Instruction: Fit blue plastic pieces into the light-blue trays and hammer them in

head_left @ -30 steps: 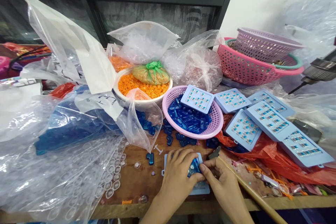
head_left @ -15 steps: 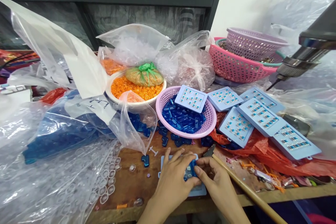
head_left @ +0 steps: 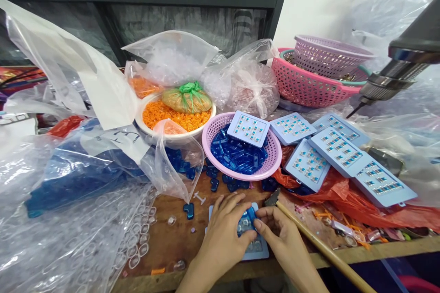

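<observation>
A light blue plastic panel [head_left: 264, 251] lies flat on the table near its front edge, with clear parts in its middle. My left hand [head_left: 225, 229] is curled over the panel's left side, its thumb bent in toward the middle. A translucent blue plastic piece [head_left: 250, 214] sits at the panel, between my two hands. At its right edge, the thumb and index finger of my right hand [head_left: 280, 233] close on it. My left fingers partly cover the panel and the piece. A hammer [head_left: 309, 233] with a wooden handle lies just right of my right hand.
Behind my hands stands a purple basket [head_left: 208, 149] of blue pieces. Several finished-looking light blue panels [head_left: 307, 165] lie on red plastic at right. A drill-like tool [head_left: 387, 80] hangs at upper right. Bags of clear parts [head_left: 85, 233] cover the left; a white bowl [head_left: 140, 126] holds orange pieces.
The whole view has shifted slightly. My left thumb and fingers sit a little farther apart, and more of the clear parts on the panel shows. My right hand stays at the blue piece.
</observation>
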{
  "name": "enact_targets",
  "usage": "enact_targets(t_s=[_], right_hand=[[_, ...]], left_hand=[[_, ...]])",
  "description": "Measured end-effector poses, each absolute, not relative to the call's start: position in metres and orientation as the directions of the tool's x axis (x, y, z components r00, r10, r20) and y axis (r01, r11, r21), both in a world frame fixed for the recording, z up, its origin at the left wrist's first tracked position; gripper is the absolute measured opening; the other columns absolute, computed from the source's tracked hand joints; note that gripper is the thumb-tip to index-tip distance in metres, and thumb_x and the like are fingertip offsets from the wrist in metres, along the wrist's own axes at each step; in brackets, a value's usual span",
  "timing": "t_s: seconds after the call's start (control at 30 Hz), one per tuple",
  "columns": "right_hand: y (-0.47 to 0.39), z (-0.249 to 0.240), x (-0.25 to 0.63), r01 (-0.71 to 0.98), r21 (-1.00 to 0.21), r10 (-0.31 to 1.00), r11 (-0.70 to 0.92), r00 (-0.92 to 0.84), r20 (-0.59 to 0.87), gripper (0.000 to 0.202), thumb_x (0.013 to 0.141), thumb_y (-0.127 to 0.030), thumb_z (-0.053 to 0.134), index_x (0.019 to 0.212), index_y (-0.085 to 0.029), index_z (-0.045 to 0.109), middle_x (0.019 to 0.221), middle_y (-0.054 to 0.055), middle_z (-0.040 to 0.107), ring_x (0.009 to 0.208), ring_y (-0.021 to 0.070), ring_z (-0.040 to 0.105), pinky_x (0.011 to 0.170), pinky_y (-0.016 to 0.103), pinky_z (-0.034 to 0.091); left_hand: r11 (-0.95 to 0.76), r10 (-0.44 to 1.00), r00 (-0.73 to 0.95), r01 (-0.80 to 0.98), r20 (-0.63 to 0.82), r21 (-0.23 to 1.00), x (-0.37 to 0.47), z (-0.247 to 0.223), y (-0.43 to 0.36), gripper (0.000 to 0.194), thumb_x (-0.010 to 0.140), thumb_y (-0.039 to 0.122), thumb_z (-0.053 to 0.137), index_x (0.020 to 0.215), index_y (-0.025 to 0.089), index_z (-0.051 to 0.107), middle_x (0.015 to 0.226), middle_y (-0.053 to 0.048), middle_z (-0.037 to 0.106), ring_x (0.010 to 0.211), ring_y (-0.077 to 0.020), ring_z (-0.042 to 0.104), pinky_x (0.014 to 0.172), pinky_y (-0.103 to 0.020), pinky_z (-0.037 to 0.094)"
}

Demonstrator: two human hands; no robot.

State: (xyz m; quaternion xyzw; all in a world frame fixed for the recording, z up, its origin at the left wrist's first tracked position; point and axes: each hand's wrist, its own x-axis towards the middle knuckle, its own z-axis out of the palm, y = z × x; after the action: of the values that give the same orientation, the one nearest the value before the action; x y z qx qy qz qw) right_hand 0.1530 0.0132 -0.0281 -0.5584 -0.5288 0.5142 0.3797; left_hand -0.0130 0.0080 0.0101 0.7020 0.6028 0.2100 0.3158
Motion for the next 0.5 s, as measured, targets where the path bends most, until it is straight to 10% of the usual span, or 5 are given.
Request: enact_targets(t_s=[0.5], right_hand=[[0.0074,-0.0247,0.1590,0.114,-0.978,0.982,-0.176,-0.042,-0.182,0.055,0.073,-0.068,0.066,0.092,-0.017,0.066,0.085,0.010,0.069,0.078,0.0245,0.065,0.070,0.035,0.051]], left_hand=[[-0.155,0.974,0.227,0.726,-0.021,0.670,-0.0177,0.0175,0.0097,0.051,0.069,0.020,0.077,0.118,0.023,0.067,0.132,-0.007,0.062,0.126,-0.0308,0.051,0.112,-0.053,0.037]])
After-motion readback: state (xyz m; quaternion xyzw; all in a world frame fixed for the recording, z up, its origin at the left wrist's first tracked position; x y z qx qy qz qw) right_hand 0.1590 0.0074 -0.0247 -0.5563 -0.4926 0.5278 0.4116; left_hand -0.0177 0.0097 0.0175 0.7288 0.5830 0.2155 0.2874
